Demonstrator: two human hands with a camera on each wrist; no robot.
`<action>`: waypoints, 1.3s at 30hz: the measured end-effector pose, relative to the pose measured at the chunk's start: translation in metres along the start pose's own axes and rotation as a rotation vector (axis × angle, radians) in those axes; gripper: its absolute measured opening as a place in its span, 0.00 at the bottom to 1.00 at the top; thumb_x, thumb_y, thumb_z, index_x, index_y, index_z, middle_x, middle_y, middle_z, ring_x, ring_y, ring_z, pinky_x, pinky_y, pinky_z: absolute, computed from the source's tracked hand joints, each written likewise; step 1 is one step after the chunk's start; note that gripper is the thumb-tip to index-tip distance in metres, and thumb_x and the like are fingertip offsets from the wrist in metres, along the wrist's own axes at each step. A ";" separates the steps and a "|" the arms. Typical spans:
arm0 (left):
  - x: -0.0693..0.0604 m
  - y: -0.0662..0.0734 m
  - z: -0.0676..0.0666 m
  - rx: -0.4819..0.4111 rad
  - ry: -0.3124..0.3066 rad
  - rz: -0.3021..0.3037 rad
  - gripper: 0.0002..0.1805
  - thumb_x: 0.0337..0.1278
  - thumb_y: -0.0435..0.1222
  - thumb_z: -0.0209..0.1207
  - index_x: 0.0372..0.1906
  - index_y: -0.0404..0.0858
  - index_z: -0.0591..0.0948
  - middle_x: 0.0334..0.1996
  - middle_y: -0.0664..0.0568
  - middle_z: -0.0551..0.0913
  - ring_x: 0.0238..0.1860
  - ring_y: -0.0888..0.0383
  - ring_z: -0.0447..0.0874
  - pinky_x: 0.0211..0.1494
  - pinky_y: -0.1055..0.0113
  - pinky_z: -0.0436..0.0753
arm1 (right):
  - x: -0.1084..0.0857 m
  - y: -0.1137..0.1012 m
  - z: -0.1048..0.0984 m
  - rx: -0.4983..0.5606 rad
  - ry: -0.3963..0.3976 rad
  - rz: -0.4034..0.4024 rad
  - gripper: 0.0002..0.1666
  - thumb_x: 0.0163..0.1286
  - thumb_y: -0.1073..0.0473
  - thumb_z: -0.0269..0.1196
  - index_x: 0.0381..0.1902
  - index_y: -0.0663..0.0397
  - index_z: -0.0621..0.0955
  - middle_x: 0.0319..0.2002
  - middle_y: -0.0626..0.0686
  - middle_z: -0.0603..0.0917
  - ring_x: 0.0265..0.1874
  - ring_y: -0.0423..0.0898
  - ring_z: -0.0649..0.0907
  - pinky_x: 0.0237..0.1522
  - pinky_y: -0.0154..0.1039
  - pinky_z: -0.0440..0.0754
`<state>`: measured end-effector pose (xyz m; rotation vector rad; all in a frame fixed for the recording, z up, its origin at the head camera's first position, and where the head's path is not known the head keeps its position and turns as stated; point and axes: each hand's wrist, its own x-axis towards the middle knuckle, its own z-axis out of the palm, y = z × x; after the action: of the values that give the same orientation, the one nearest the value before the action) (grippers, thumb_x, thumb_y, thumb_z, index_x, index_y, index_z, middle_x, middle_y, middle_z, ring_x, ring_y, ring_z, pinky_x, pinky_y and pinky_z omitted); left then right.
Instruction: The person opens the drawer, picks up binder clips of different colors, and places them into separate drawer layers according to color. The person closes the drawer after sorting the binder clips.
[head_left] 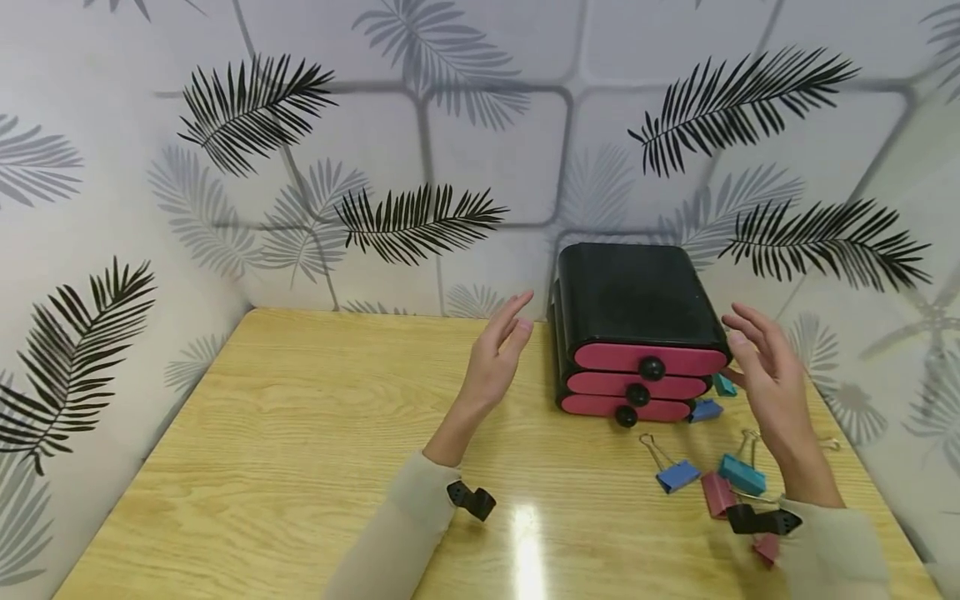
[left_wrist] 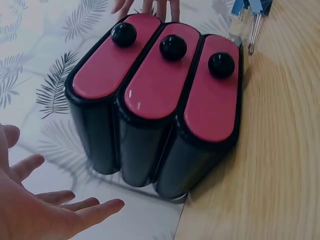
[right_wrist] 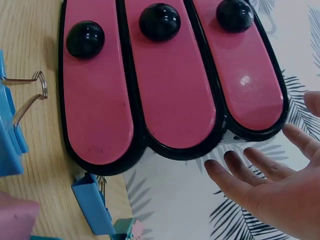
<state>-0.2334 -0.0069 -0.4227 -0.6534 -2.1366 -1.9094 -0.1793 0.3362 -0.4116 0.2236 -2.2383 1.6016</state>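
A black box with three pink drawer fronts (head_left: 651, 358) and round black knobs stands at the right back of the table, its drawers closed. My left hand (head_left: 491, 362) is raised to the left of the box, fingers extended, holding nothing; the left wrist view shows a gap between that hand (left_wrist: 47, 205) and the box's side. On the other side, my right hand (head_left: 772, 383) is by the box's right edge with fingers spread. In the right wrist view its fingertips are close to the box's edge; whether they touch it, I cannot tell.
Several binder clips lie on the wooden table (head_left: 300, 433) to the right: a blue one (head_left: 678, 476), a teal one (head_left: 742, 474), a pink one (head_left: 717, 495) and others near my right wrist and beside the box. A wall covering with leaf patterns (head_left: 495, 150) rises behind the table.
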 end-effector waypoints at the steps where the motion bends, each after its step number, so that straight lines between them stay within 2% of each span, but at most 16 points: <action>1: 0.001 -0.001 0.004 -0.008 -0.004 -0.016 0.26 0.80 0.41 0.49 0.77 0.41 0.69 0.76 0.47 0.66 0.77 0.50 0.61 0.75 0.58 0.65 | 0.001 -0.001 0.002 0.030 0.000 0.007 0.30 0.83 0.56 0.51 0.79 0.47 0.65 0.69 0.48 0.72 0.62 0.37 0.75 0.48 0.22 0.79; 5: 0.004 -0.005 0.020 -0.050 -0.015 -0.082 0.27 0.80 0.44 0.49 0.78 0.45 0.68 0.77 0.52 0.66 0.74 0.48 0.66 0.75 0.59 0.66 | 0.004 0.000 0.007 0.042 -0.006 0.036 0.31 0.83 0.54 0.52 0.80 0.49 0.64 0.71 0.53 0.71 0.60 0.36 0.75 0.47 0.22 0.78; 11: 0.010 -0.008 0.046 -0.110 -0.021 -0.124 0.26 0.79 0.45 0.52 0.77 0.50 0.70 0.76 0.57 0.67 0.76 0.56 0.63 0.75 0.63 0.65 | 0.007 0.003 0.012 -0.043 -0.002 0.080 0.31 0.84 0.50 0.48 0.80 0.47 0.63 0.74 0.64 0.66 0.54 0.35 0.76 0.44 0.24 0.78; 14: 0.011 -0.007 0.057 -0.096 -0.014 -0.137 0.27 0.79 0.47 0.51 0.78 0.52 0.69 0.77 0.58 0.66 0.77 0.60 0.60 0.76 0.61 0.64 | 0.008 0.004 0.012 -0.029 -0.014 0.110 0.31 0.84 0.49 0.47 0.80 0.46 0.63 0.73 0.65 0.66 0.51 0.36 0.78 0.42 0.26 0.79; 17: 0.012 -0.005 0.063 -0.067 -0.016 -0.170 0.29 0.79 0.51 0.50 0.80 0.56 0.65 0.78 0.61 0.62 0.78 0.60 0.56 0.77 0.55 0.62 | 0.008 0.006 0.012 0.016 -0.037 0.152 0.32 0.84 0.48 0.47 0.81 0.44 0.61 0.70 0.60 0.68 0.49 0.37 0.78 0.40 0.29 0.80; 18: 0.012 -0.005 0.065 -0.055 -0.017 -0.181 0.30 0.78 0.53 0.50 0.80 0.57 0.64 0.78 0.62 0.61 0.79 0.60 0.55 0.78 0.53 0.61 | 0.008 0.006 0.012 0.031 -0.049 0.168 0.32 0.84 0.48 0.47 0.81 0.43 0.60 0.68 0.57 0.68 0.49 0.38 0.78 0.40 0.32 0.81; 21: 0.012 -0.003 0.067 -0.033 -0.022 -0.205 0.32 0.76 0.57 0.50 0.81 0.62 0.61 0.79 0.66 0.58 0.79 0.59 0.53 0.77 0.46 0.59 | 0.009 0.007 0.012 0.091 -0.079 0.201 0.33 0.84 0.46 0.46 0.82 0.41 0.58 0.65 0.53 0.67 0.52 0.39 0.76 0.52 0.56 0.81; 23: 0.013 -0.003 0.067 -0.036 -0.023 -0.206 0.33 0.75 0.58 0.50 0.80 0.63 0.60 0.79 0.67 0.58 0.79 0.58 0.53 0.77 0.43 0.59 | 0.009 0.007 0.012 0.134 -0.095 0.218 0.34 0.84 0.45 0.45 0.83 0.39 0.56 0.68 0.55 0.64 0.56 0.40 0.74 0.57 0.73 0.72; 25: 0.013 -0.002 0.067 -0.043 -0.025 -0.207 0.34 0.74 0.59 0.51 0.80 0.64 0.60 0.79 0.67 0.58 0.79 0.58 0.53 0.76 0.42 0.59 | 0.010 0.006 0.013 0.177 -0.105 0.229 0.34 0.84 0.45 0.45 0.83 0.37 0.54 0.72 0.58 0.60 0.59 0.42 0.72 0.57 0.83 0.59; 28: 0.012 -0.001 0.066 -0.054 -0.031 -0.211 0.35 0.73 0.60 0.52 0.80 0.66 0.60 0.79 0.67 0.57 0.80 0.58 0.53 0.76 0.41 0.59 | 0.009 0.005 0.015 0.200 -0.110 0.241 0.34 0.84 0.44 0.45 0.83 0.35 0.54 0.77 0.61 0.52 0.62 0.46 0.70 0.58 0.84 0.56; 31: 0.012 -0.001 0.066 -0.065 -0.034 -0.219 0.35 0.71 0.60 0.54 0.80 0.66 0.60 0.79 0.67 0.57 0.79 0.59 0.53 0.76 0.41 0.58 | 0.009 0.005 0.015 0.220 -0.109 0.244 0.34 0.84 0.44 0.46 0.83 0.34 0.54 0.79 0.61 0.50 0.65 0.48 0.68 0.59 0.84 0.55; 37: 0.015 -0.003 0.066 -0.084 -0.025 -0.231 0.34 0.71 0.58 0.55 0.79 0.68 0.62 0.78 0.68 0.59 0.79 0.60 0.54 0.77 0.43 0.59 | 0.010 0.005 0.015 0.243 -0.093 0.226 0.33 0.83 0.46 0.48 0.82 0.37 0.57 0.73 0.58 0.61 0.62 0.45 0.71 0.58 0.80 0.58; 39: 0.015 -0.003 0.066 -0.087 -0.022 -0.233 0.33 0.71 0.57 0.55 0.79 0.67 0.63 0.78 0.68 0.59 0.79 0.60 0.54 0.77 0.43 0.59 | 0.009 0.004 0.016 0.242 -0.088 0.218 0.33 0.83 0.47 0.48 0.82 0.38 0.58 0.73 0.59 0.62 0.62 0.44 0.72 0.58 0.80 0.59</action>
<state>-0.2386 0.0605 -0.4286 -0.4591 -2.2395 -2.1326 -0.1925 0.3236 -0.4163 0.1188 -2.1923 2.0178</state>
